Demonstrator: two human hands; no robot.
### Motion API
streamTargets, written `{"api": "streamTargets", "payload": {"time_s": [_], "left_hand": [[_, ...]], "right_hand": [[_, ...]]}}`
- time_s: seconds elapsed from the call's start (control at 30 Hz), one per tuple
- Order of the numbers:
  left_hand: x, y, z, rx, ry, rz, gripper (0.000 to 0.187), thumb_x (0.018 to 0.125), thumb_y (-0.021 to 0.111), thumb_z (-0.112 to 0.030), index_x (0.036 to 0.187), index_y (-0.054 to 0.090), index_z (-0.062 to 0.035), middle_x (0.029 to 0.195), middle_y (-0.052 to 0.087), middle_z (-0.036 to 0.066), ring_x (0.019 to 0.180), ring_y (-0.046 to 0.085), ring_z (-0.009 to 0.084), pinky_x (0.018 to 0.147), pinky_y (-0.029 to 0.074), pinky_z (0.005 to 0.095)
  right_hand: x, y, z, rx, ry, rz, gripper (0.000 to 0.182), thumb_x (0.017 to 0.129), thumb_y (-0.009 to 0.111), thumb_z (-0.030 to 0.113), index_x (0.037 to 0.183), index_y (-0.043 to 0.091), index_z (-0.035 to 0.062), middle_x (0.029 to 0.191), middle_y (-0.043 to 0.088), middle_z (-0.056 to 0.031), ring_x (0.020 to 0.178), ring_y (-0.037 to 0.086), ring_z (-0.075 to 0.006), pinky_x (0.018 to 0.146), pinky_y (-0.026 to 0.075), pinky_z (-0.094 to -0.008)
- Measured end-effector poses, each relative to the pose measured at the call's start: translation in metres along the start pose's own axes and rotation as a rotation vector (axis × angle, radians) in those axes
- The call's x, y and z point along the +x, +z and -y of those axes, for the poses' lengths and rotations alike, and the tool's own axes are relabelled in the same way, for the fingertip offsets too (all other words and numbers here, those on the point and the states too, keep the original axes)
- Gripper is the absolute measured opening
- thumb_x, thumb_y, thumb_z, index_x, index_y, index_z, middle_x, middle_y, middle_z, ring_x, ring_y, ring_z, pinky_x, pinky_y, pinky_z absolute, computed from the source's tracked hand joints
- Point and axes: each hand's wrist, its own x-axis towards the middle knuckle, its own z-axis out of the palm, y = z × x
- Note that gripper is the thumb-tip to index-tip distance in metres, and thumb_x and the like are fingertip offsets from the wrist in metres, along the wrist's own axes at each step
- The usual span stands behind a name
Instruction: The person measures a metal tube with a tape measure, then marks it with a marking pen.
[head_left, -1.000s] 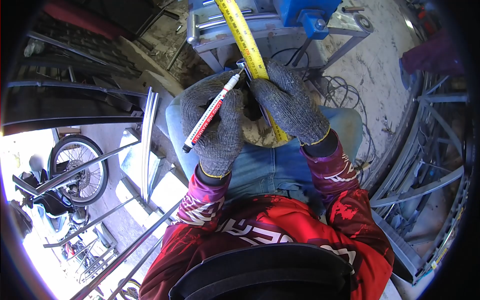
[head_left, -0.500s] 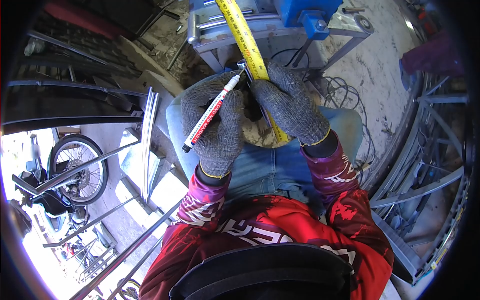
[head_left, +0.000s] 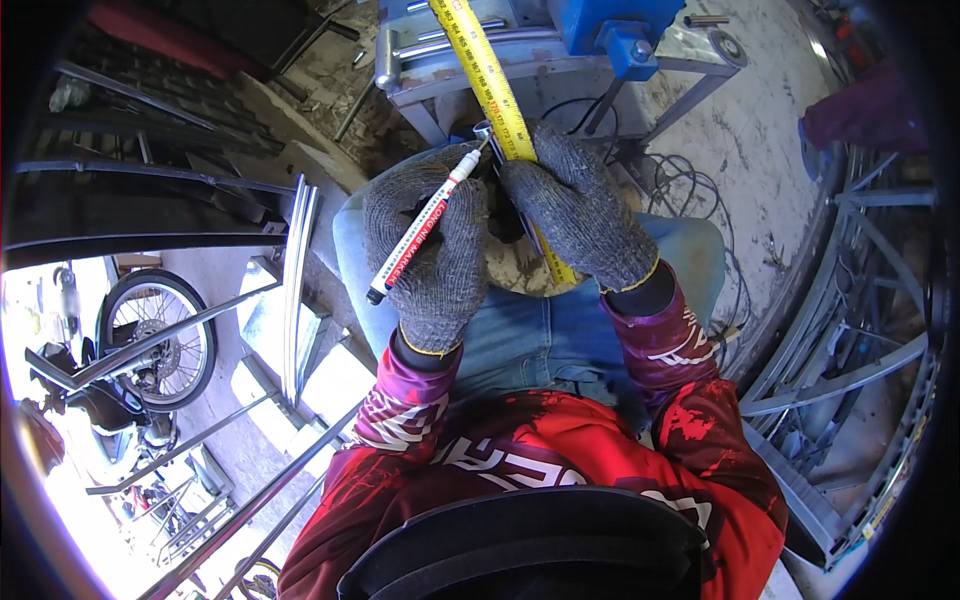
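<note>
A white and red long nib marker (head_left: 424, 228) lies across my left hand (head_left: 435, 250), whose gloved fingers are closed round it; its tip points up and right, by the end of a shiny metal tube (head_left: 484, 131). My right hand (head_left: 582, 205), also in a grey knit glove, is closed on a yellow tape measure (head_left: 487, 80). The tape runs from the top of the view down through this hand and shows again below it. The tube lies beside the tape, partly hidden by the gloves.
Ahead stands a metal workbench (head_left: 560, 60) with a blue machine (head_left: 630, 45) on it. A black cable (head_left: 690, 180) coils on the floor at the right, near metal frames (head_left: 850, 395). At the left are long metal bars (head_left: 293, 290) and a motorcycle wheel (head_left: 158, 338). Someone's dark red sleeve (head_left: 860, 112) shows upper right.
The tape above my right hand has shifted very slightly. Both hands keep the same place and hold.
</note>
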Motion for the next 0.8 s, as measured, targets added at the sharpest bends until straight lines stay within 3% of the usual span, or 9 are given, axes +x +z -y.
{"api": "streamTargets", "payload": {"time_s": [0.07,0.2,0.33,0.4,0.47,0.6,0.67,0.77,0.8], "left_hand": [[0.0,0.001,-0.002,0.092,-0.063,-0.063,0.02,0.092,0.069,-0.015,0.104,0.066,0.0014,0.096,0.066,0.011,0.084,0.062,0.0187,0.078,0.048,0.0309],[0.004,-0.006,0.006,-0.169,-0.093,-0.086,0.02,0.095,0.065,-0.017,0.101,0.065,0.0023,0.095,0.065,0.009,0.079,0.062,0.0168,0.072,0.048,0.0285],[-0.001,-0.013,0.029,0.064,-0.124,-0.094,0.022,0.099,0.058,-0.018,0.102,0.059,0.0039,0.096,0.066,0.014,0.074,0.064,0.0199,0.068,0.051,0.0261],[-0.002,-0.011,0.037,-0.28,-0.204,-0.194,0.022,0.099,0.057,-0.017,0.105,0.058,0.0042,0.095,0.068,0.018,0.079,0.069,0.024,0.074,0.055,0.0301],[-0.001,-0.009,0.035,-0.33,-0.219,-0.206,0.022,0.099,0.057,-0.017,0.105,0.057,0.0043,0.094,0.068,0.019,0.08,0.07,0.0255,0.077,0.056,0.0326],[0.0,-0.012,0.036,-0.263,-0.207,-0.115,0.022,0.099,0.058,-0.017,0.105,0.055,0.0037,0.091,0.069,0.019,0.078,0.07,0.0257,0.077,0.056,0.0348],[0.002,-0.014,0.03,-0.193,-0.216,-0.08,0.023,0.098,0.059,-0.018,0.106,0.056,0.0032,0.09,0.069,0.017,0.076,0.069,0.0246,0.076,0.055,0.0346],[0.006,-0.024,0.035,-0.103,-0.183,-0.051,0.023,0.098,0.059,-0.017,0.11,0.058,0.0027,0.086,0.069,0.012,0.074,0.067,0.0214,0.072,0.052,0.0339],[0.009,-0.036,0.043,-0.071,-0.137,-0.055,0.023,0.099,0.058,-0.016,0.111,0.059,0.0025,0.084,0.069,0.01,0.072,0.065,0.0192,0.07,0.051,0.0334]], "right_hand": [[0.002,0.0,0.008,0.082,0.1,-0.022,0.012,0.093,0.056,0.009,0.096,0.056,-0.0023,0.081,0.055,-0.0185,0.072,0.057,-0.0359,0.066,0.047,-0.0429],[0.006,-0.004,0.023,0.159,0.19,0.002,0.012,0.093,0.057,0.009,0.095,0.056,-0.0026,0.08,0.054,-0.0172,0.071,0.057,-0.0327,0.065,0.047,-0.0421],[0.004,-0.008,0.011,-0.023,-0.006,0.03,0.014,0.092,0.059,0.008,0.098,0.055,-0.0036,0.083,0.057,-0.0164,0.074,0.059,-0.0293,0.067,0.048,-0.0412],[0.003,-0.007,0.011,-0.082,-0.08,0.059,0.016,0.092,0.06,0.008,0.101,0.056,-0.0042,0.085,0.058,-0.0164,0.075,0.06,-0.0283,0.068,0.049,-0.0406],[0.003,-0.004,0.016,0.076,0.119,-0.015,0.023,0.092,0.06,0.008,0.111,0.057,-0.0053,0.088,0.059,-0.0166,0.078,0.06,-0.0282,0.071,0.05,-0.0405],[0.0,-0.006,0.006,-0.043,-0.062,0.029,0.028,0.092,0.061,0.009,0.117,0.058,-0.0042,0.088,0.062,-0.0135,0.077,0.061,-0.0237,0.07,0.051,-0.036],[-0.001,-0.005,0.014,0.412,0.373,0.011,0.026,0.093,0.061,0.011,0.116,0.06,-0.0012,0.085,0.064,-0.0081,0.071,0.062,-0.0188,0.064,0.052,-0.031],[-0.004,-0.009,0.025,0.319,0.46,-0.085,0.024,0.094,0.061,0.013,0.115,0.062,0.0015,0.084,0.066,-0.0044,0.066,0.063,-0.0159,0.059,0.052,-0.0278],[0.0,-0.008,0.035,0.559,0.592,-0.09,0.025,0.095,0.06,0.016,0.115,0.062,0.0007,0.083,0.067,-0.0072,0.066,0.065,-0.0173,0.058,0.053,-0.0285]]}}
